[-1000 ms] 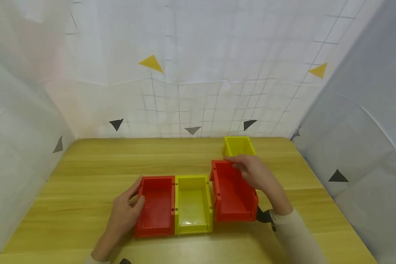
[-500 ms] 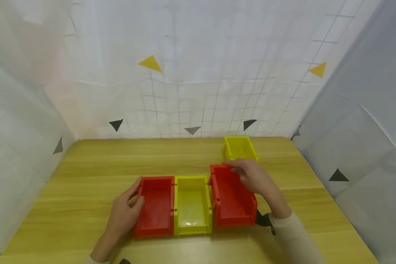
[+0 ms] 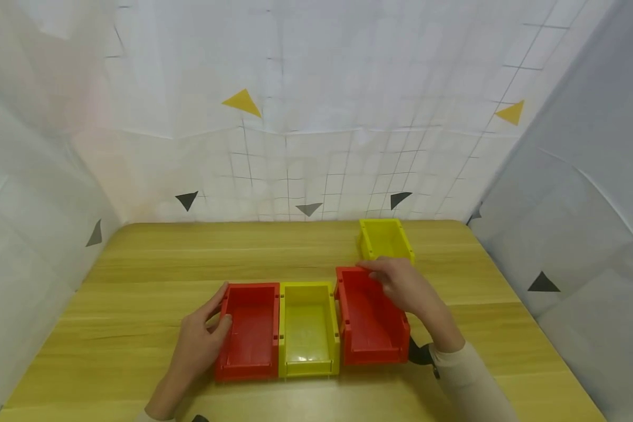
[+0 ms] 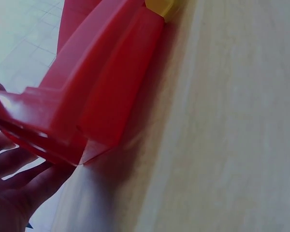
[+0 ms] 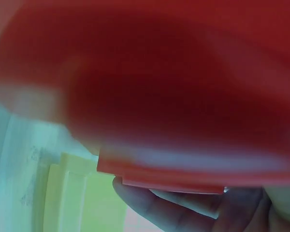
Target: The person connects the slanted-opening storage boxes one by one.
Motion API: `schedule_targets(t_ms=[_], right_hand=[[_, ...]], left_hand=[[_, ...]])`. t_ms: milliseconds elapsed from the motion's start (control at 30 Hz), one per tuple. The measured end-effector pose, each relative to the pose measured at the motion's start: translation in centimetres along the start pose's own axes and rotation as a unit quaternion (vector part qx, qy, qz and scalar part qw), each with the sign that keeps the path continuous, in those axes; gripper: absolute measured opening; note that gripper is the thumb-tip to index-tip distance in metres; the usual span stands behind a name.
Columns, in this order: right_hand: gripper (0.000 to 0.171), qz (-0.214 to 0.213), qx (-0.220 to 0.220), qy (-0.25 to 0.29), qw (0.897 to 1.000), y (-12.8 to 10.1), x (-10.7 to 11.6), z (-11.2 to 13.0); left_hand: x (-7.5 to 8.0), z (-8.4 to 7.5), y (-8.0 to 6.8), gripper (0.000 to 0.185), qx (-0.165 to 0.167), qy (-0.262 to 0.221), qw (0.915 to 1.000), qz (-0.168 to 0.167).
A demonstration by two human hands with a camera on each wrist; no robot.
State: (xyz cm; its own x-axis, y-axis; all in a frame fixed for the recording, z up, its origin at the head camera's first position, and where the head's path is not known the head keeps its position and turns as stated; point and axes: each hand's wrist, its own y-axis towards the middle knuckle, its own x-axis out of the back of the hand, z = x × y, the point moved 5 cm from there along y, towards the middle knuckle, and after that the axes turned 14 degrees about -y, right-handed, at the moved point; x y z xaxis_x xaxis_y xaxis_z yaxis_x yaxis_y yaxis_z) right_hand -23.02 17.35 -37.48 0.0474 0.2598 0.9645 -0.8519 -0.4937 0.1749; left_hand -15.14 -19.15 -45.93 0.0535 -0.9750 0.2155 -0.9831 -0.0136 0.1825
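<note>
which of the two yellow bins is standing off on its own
The far yellow bin near the back wall, beyond the right hand. The other yellow bin sits wedged between the two red ones.

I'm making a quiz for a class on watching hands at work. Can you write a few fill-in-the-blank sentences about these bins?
1. The right hand grips a ____ bin.
2. The left hand rests on the red bin that touches a ____ bin.
3. The far yellow bin stands ____ from the other three.

Missing words: red; yellow; apart
</note>
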Motion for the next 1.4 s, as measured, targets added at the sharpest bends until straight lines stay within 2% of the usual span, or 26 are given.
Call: schedule_targets(t_ms=[267,367,500,600,667,800,900,1000,1200,1400], right_hand=[[0.039,0.012,-0.002,-0.005,1.0,0.0,-0.7,-0.3],[0.037,0.009,0.014,0.008,1.0,0.0,-0.8,-0.7],[0.046,0.031,0.015,0.047,0.998,-0.3,-0.5,-1.3],[0.059,0.037,0.014,0.057,0.998,-1.0,0.5,-0.7],[0.066,0.028,0.027,0.043,0.998,-1.6,1.2,0.3],[0.083,0.008,0.063,-0.03,0.998,-2.6,1.3,3.0],[0.096,-0.003,0.067,-0.096,0.993,-2.9,0.5,4.5],[0.104,-0.005,0.054,-0.137,0.989,-2.9,-0.3,5.2],[0.117,0.026,0.034,-0.159,0.986,-2.8,-1.8,5.5],[0.123,0.011,0.027,-0.176,0.984,-2.5,-2.4,5.7]], left_hand=[[-0.1,-0.1,0.0,0.057,0.002,0.002,1.0,-0.003],[-0.1,-0.2,0.0,0.057,0.001,0.012,0.9999,-0.006],[-0.1,-0.2,0.0,0.058,-0.001,0.016,0.9998,-0.009],[-0.1,-0.2,0.1,0.057,-0.005,0.017,0.9998,-0.011],[-0.1,-0.2,0.1,0.057,-0.006,0.021,0.9997,-0.011],[-0.1,-0.2,0.0,0.057,-0.005,0.029,0.9995,-0.012],[-0.2,-0.2,0.0,0.057,-0.002,0.028,0.9995,-0.012],[-0.1,-0.3,-0.1,0.057,-0.001,0.023,0.9997,-0.013],[-0.1,-0.4,-0.1,0.056,-0.003,0.029,0.9995,-0.012],[-0.1,-0.4,-0.2,0.057,-0.011,0.031,0.9993,-0.017]])
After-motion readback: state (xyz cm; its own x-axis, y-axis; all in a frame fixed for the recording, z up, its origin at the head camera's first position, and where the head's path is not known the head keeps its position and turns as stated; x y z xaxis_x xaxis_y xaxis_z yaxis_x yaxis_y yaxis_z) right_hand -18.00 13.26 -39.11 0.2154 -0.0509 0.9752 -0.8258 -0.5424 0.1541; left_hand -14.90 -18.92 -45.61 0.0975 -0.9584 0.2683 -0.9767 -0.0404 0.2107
